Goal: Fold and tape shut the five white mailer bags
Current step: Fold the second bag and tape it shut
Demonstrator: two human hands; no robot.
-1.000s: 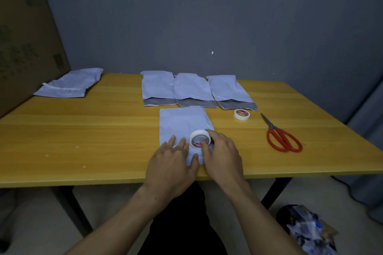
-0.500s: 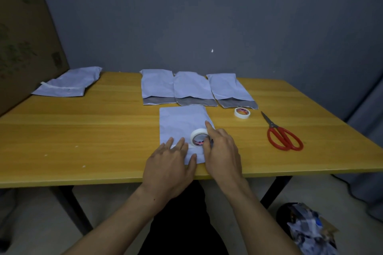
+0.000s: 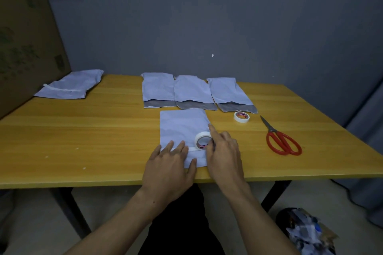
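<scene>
The left hand (image 3: 170, 165) hides the near-left corner of the closest bag (image 3: 182, 124); the right hand (image 3: 223, 155) covers the right edge of the tape roll (image 3: 199, 136).

Open bench (image 3: 93, 130) wood ran left of centre; right side carried spare tape roll (image 3: 241, 117), scissors (image 3: 272, 130); three bags (image 3: 192, 91) lined rear.

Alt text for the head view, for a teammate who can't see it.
The left hand presses a white mailer bag flat on the yellow table while the right hand holds a tape roll on it; three unsealed bags lie behind.
</scene>
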